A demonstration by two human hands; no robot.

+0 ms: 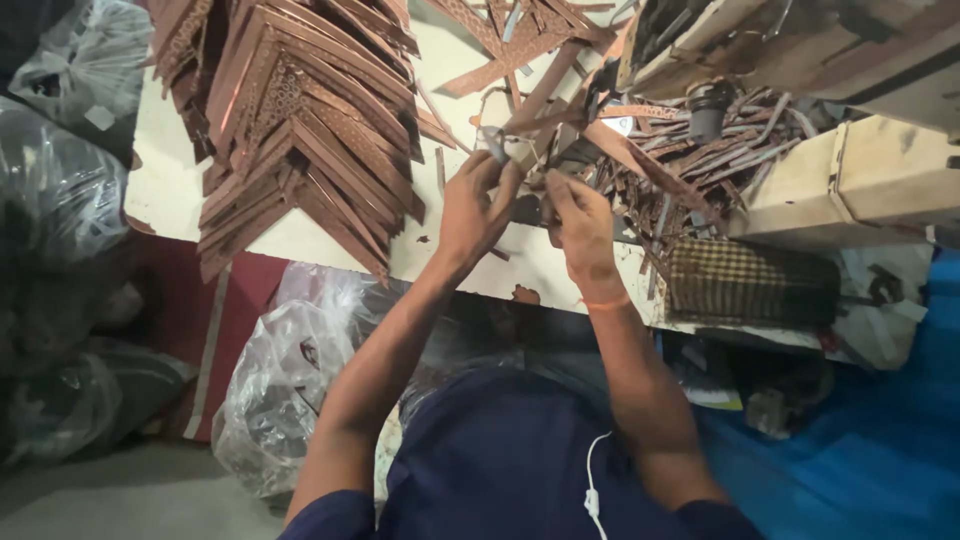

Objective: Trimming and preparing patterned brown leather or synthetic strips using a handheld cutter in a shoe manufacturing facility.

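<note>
Two hands at tabletop [300, 245] edge: left hand [475, 205] and right hand [580, 220] both pinch a brown strap [545, 85] | strap stack [300, 120] left, loose straps [700, 160] right | tabletop pale, chipped | plastic bags [280, 390] on floor, blue sheet [880, 430] right.

A pale, chipped surface [160, 190] spans the far side. Grey floor [130, 495] lies near left beside clear plastic bags [275, 385]; a blue tarp [890, 440] covers the right.
</note>
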